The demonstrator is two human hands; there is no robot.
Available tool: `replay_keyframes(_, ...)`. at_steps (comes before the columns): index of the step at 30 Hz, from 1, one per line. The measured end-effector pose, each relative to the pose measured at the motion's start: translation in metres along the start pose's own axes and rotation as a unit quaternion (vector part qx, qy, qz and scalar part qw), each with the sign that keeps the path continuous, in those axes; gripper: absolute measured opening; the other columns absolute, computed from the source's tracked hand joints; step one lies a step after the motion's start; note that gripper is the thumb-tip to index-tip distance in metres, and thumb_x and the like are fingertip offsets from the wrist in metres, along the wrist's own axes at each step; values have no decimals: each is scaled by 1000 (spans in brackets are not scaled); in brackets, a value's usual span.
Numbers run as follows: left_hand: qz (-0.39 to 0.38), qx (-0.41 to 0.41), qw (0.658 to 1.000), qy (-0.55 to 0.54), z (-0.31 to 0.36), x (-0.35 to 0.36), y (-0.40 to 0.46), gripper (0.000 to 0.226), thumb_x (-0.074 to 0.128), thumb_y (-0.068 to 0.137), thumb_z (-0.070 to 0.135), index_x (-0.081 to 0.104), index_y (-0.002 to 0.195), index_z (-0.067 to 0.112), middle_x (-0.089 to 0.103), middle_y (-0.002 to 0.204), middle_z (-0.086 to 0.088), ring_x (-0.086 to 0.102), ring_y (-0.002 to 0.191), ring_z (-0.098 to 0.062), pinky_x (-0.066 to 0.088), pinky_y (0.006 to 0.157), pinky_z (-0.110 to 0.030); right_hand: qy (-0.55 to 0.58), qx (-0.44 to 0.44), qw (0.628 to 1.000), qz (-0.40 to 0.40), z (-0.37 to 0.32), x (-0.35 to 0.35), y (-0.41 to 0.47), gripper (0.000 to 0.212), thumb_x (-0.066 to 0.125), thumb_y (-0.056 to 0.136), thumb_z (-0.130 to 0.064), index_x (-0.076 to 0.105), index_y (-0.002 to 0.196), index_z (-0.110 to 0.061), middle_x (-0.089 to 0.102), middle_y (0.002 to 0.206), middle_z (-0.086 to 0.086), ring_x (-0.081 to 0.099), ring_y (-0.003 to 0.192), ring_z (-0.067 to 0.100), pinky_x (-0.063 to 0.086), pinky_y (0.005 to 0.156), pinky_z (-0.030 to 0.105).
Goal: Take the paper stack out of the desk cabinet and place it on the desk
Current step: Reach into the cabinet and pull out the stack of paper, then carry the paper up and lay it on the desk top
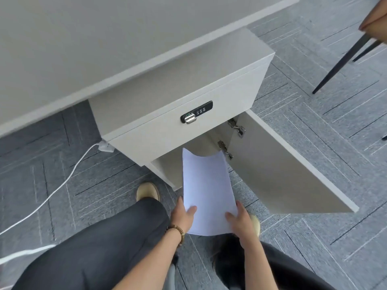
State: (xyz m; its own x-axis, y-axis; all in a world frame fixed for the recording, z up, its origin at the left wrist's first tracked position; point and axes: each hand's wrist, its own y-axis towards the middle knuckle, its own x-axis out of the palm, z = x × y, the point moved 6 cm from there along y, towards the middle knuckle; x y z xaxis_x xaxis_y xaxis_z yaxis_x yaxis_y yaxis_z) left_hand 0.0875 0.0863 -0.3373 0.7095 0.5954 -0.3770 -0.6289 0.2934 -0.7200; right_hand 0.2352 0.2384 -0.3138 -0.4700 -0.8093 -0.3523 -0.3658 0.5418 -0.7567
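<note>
A white paper stack (207, 185) is held in front of the open desk cabinet (188, 126), its far end curling upward just outside the lower compartment. My left hand (183, 214) grips the stack's near left edge, thumb on top. My right hand (240, 219) grips the near right edge the same way. The cabinet door (289, 170) is swung open to the right. Above the compartment is a drawer front with a black combination lock (195, 114). The grey desk top (104, 38) fills the upper left.
A white cable (62, 181) runs across the grey carpet from a power strip (106, 146) at the cabinet's left. My legs and tan shoes (147, 191) are below. Black chair legs (343, 59) stand at upper right.
</note>
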Motion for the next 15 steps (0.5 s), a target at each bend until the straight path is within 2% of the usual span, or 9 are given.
replay_keyframes(1,-2,8,1000,7,5,-7,-21,54,61,93,19,39,141,9,55,142,-9,55,127,-29,44,108,-42,11,-11,1000,10,-2,-5,-20,43,53,92,-6,49,134,-14,61,94,1,53,74,5,39,53,3)
replay_keyframes(2,0,18,1000,11,11,-13,-42,56,61,93,19,38,143,8,55,142,-9,53,129,-29,43,109,-41,17,-13,1000,14,-3,-10,-40,41,52,90,-4,51,130,-11,59,89,-4,51,74,3,40,54,6)
replay_keyframes(4,6,45,999,8,21,-25,-83,55,61,93,18,39,142,8,55,141,-10,53,129,-28,43,108,-38,30,-26,999,19,-4,-15,-78,42,54,86,-7,55,126,-15,64,96,-2,59,85,14,48,70,23)
replay_keyframes(7,0,79,997,-21,32,-42,-139,46,62,93,12,44,135,8,59,130,-7,57,117,-24,43,99,-29,31,-53,997,41,11,-28,-112,43,53,71,-27,57,112,-39,66,107,5,61,100,27,54,86,46)
replay_keyframes(9,2,101,994,-35,36,-57,-173,40,65,90,15,49,127,12,63,125,-5,59,107,-23,46,97,-31,42,-77,995,47,5,-39,-146,39,51,71,-24,57,105,-42,68,104,1,63,99,26,56,87,47)
replay_keyframes(12,13,139,989,-58,42,-86,-222,39,69,86,24,55,121,17,68,119,-2,63,107,-23,49,98,-39,60,-118,990,50,-25,-53,-226,31,53,74,-21,59,102,-33,71,102,-1,67,97,25,55,87,47)
replay_keyframes(15,7,188,978,-84,52,-116,-272,32,69,89,20,58,119,19,68,113,3,63,105,-18,48,92,-35,95,-168,980,46,-40,-61,-287,30,61,75,-26,61,105,-28,73,105,3,70,96,25,58,86,44)
